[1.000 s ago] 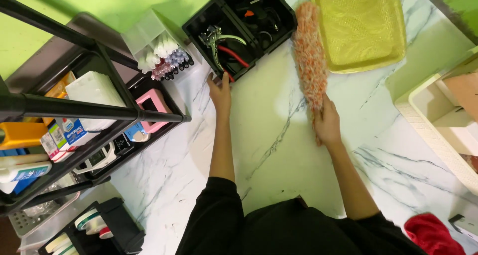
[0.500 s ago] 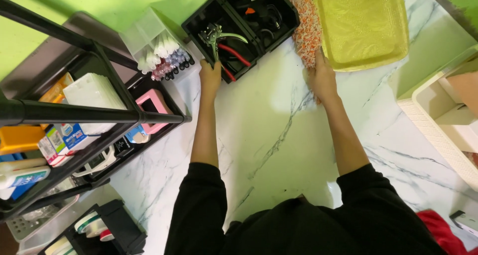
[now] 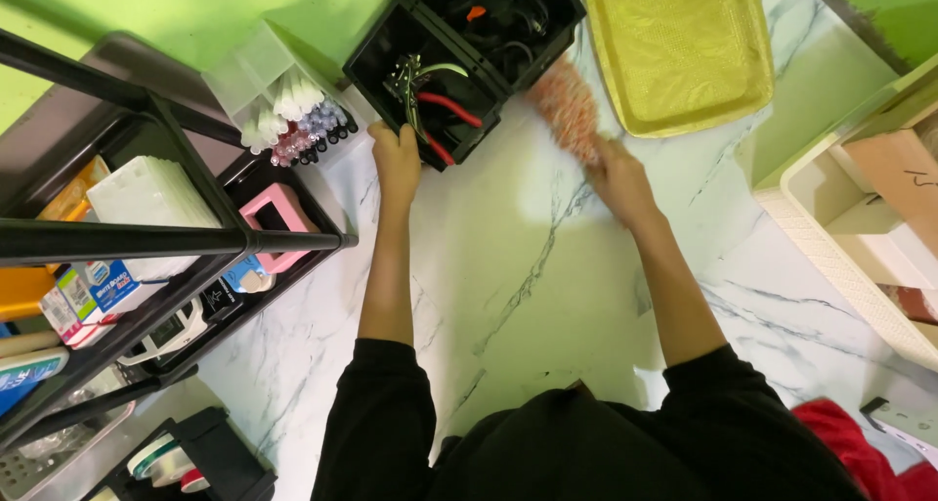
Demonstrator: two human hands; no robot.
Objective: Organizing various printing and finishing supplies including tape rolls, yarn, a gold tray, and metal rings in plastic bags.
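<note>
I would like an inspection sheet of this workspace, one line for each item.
Surface: white marble table, mostly bare.
Job's things: orange fluffy duster, blurred; black tool box with red-handled pliers.
Clutter: yellow tray, clear marker box, cream basket.
Grips: left hand on the tool box edge; right hand holds the duster.
Cables: dark cords in the second black bin.
Surroundings: black shelf rack, green wall.

You get one view only, from the camera on the person's head. It looks almost straight down onto the marble counter (image 3: 528,266), close enough that the dark sleeves fill the near edge. The far edge takes in the black bin (image 3: 459,61) and the yellow tray (image 3: 684,51); a shelf rack (image 3: 147,237) crowds the left side.
</note>
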